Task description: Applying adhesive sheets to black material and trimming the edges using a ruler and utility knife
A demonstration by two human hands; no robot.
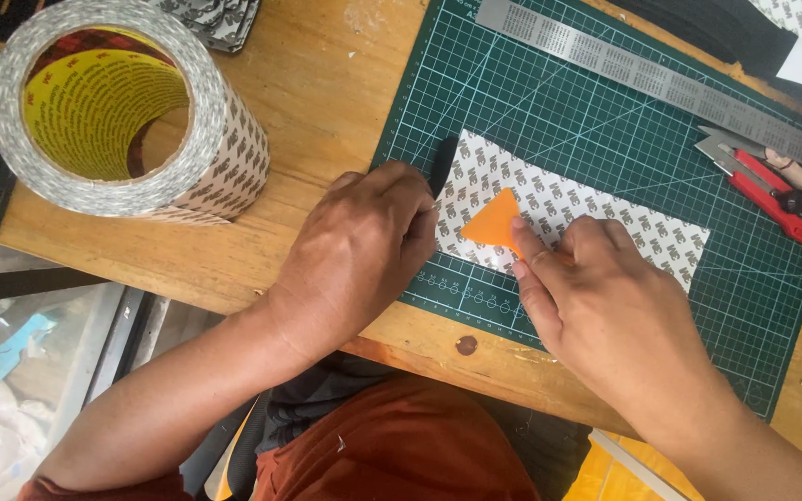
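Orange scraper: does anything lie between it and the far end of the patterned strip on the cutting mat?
Nothing visible does. The orange scraper, held in the right hand, rests on the patterned strip, whose surface toward its far end lies bare. The red utility knife and steel ruler lie off the strip.

1. One view only, from a camera worn on the person's head; there is no second view to share ground with.
2. It looks steeply down, almost straight onto the bench (327, 83).
3. It sits close: the green cutting mat (605, 148) fills the upper right, and the big tape roll (122, 111) is cut off by the top left edge.
4. Both hands, left (355, 250) and right (605, 306), sit mid-frame, with the forearms entering from the bottom edge.
5. The bench's near edge runs slantwise across the frame; below it the person's lap and some floor show.
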